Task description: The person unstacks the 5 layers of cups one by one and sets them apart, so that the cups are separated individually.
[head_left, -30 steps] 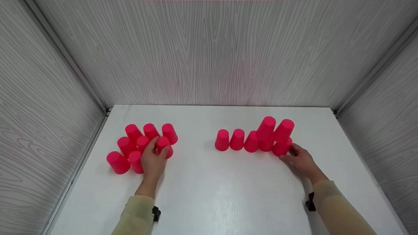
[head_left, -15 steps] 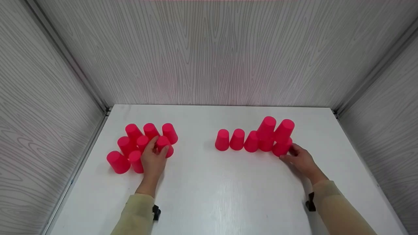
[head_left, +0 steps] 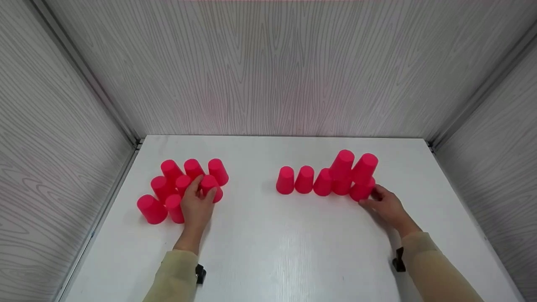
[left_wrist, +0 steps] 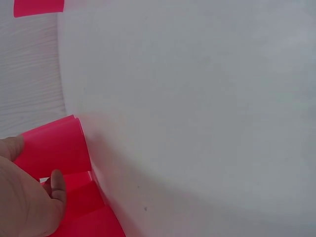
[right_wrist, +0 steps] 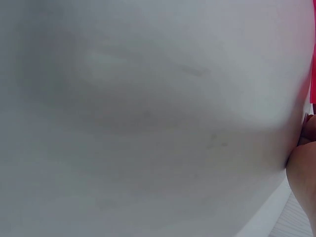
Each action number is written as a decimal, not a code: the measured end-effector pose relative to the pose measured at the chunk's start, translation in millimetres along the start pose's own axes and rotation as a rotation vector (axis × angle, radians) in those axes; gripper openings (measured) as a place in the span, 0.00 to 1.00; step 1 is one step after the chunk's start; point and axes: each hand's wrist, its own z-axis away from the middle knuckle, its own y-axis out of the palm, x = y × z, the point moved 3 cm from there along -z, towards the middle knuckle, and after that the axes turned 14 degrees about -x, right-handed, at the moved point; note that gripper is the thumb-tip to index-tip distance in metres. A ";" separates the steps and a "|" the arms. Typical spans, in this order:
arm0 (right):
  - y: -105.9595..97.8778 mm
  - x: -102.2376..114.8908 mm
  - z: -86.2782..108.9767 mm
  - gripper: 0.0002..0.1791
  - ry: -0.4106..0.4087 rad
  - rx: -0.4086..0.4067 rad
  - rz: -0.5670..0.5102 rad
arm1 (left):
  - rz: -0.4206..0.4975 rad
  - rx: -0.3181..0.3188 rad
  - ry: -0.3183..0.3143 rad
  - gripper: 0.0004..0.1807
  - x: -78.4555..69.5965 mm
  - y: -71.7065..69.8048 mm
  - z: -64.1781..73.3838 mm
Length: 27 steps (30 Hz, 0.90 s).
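Two grips on red, at ten and one o'clock

With twelve at the far edge, a grey wood-grain wall [head_left: 268, 67] rises behind a white table [head_left: 277, 251]. A pale left sleeve [head_left: 172, 279] reaches in from seven o'clock, and a matching right sleeve [head_left: 440, 270] from five.

At one o'clock stands the right row [head_left: 323, 182]: five red cups side by side, closed ends up, with an upper pair [head_left: 364, 167] above its last two. At ten o'clock is the left cluster [head_left: 162, 187], eight visible cups packed close together.

The left hand [head_left: 197, 209] has thumb and fingers bent around the cluster cup [head_left: 211, 183], which lies at one o'clock from the palm, between the digits; the left wrist view shows it there as well, with more red just beside it. The right hand [head_left: 388, 208] pinches the end cup [head_left: 362, 191], which lies at ten o'clock from the palm, thumb on its near side and fingers on its three o'clock flank. The right wrist view catches only an edge of this hand and a sliver of red.

Smallest are two black wrist devices [head_left: 398, 260], one by each cuff.
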 end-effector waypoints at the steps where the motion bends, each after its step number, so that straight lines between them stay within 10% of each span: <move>1: 0.0 0.1 0.2 0.54 -0.002 0.000 0.000 | -0.003 -0.003 0.003 0.40 -0.8 -0.6 0.4; 14: -0.4 -1.3 2.0 0.50 -0.025 0.002 -0.022 | -0.012 -0.047 0.110 0.41 -26.8 -15.7 9.4; 27: -1.1 -0.3 1.4 0.50 -0.039 -0.001 -0.029 | 0.139 0.011 0.377 0.36 -105.1 8.5 30.2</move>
